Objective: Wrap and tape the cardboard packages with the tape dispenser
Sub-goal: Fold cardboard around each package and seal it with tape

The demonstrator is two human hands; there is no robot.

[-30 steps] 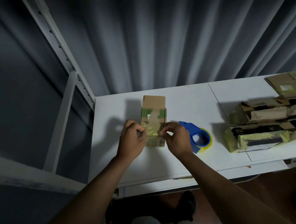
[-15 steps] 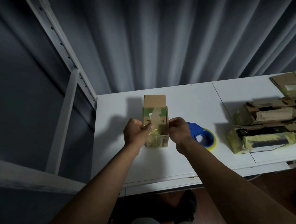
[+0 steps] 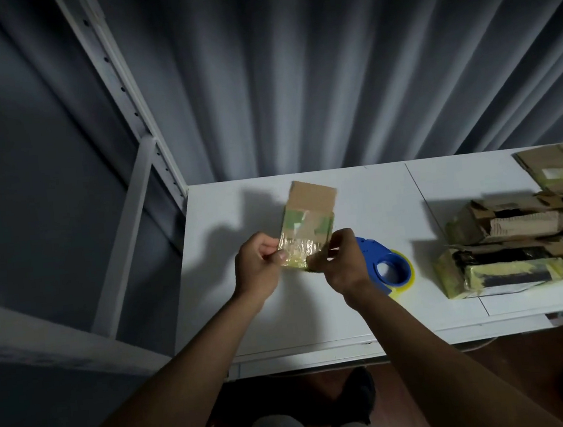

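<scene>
On a white table (image 3: 317,313) set before a pleated grey curtain (image 3: 328,71), w/ a white metal rack post (image 3: 125,101) at the left, a small cardboard package (image 3: 309,217) is held up. Its taped near end is pinched by the left hand (image 3: 258,270) and the right hand (image 3: 338,264), fingers curled, close together. A blue tape dispenser (image 3: 386,265) is seen just right of the right hand; taped packages (image 3: 503,247) are stacked further right. No writing can be read.
</scene>
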